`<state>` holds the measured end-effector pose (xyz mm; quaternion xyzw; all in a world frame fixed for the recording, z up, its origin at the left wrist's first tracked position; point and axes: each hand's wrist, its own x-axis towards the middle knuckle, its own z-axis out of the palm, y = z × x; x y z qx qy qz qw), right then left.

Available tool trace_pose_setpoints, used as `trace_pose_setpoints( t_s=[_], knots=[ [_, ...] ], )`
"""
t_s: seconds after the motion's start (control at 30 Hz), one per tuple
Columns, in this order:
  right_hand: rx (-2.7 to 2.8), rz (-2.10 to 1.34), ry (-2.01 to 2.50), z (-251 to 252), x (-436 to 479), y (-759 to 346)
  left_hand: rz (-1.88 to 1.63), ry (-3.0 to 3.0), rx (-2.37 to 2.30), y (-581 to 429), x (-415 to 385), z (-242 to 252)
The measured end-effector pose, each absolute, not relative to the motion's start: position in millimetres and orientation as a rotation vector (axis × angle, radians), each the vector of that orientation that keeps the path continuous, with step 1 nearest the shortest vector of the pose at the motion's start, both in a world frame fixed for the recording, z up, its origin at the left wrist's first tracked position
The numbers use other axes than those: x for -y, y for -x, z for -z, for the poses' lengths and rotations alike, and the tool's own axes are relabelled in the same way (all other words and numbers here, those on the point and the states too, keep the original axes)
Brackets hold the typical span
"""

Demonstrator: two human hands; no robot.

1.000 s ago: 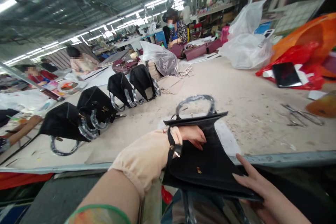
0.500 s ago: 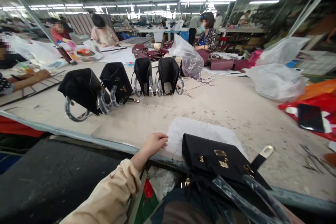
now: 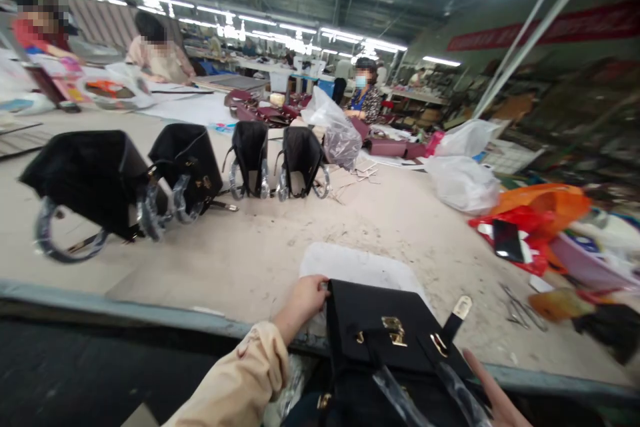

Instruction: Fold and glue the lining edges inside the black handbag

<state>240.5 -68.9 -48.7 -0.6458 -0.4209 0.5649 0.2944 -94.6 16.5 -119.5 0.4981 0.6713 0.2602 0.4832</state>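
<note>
A black handbag [image 3: 370, 307] with gold-coloured hardware lies at the table's near edge, its body leaning towards me. My left hand [image 3: 307, 297] pinches the far left corner of its flap, thumb and fingers closed there. Along the right side of the handbag, my right hand [image 3: 493, 390] shows a finger stretched out against the edge; its other fingers are hidden. Clear-wrapped handles [image 3: 400, 397] hang at the bottom of the view. A strap with a gold-coloured tip [image 3: 463, 307] sticks out to the right. Beneath the far part of the bag is a white sheet [image 3: 360, 263].
Several black handbags [image 3: 300, 153] stand at the left and middle of the table [image 3: 270, 247]. On the right are scissors [image 3: 523, 307], a phone [image 3: 507, 240] on a red bag and white plastic bags [image 3: 463, 183]. Across the table, a masked person [image 3: 367, 97] sits near maroon pieces.
My left hand has moved from the table onto the flap's left corner and closed on it. My right hand has come into clearer view beside the handbag. The view has turned right.
</note>
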Motion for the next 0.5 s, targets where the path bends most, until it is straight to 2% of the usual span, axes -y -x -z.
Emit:
trace_pose_setpoints(
  t_s=[0.13,0.27,0.37,0.5],
  knots=[
    [1.064,-1.592,1.583,-12.6,74.0,-219.8,-0.596,-1.175,-1.573,86.1,-16.0,100.7],
    [1.504,-1.098,1.642,-61.6,53.9,-215.9,-0.834,-0.527,-1.069,71.9,-9.4,83.4],
    [1.751,-0.766,1.771,-73.5,33.9,-216.2,-0.868,-0.434,-0.906,53.6,-8.7,76.8],
    [1.816,-0.696,1.812,-72.3,7.3,-212.6,-0.911,-0.476,-0.899,29.5,-17.8,74.4]
  ],
)
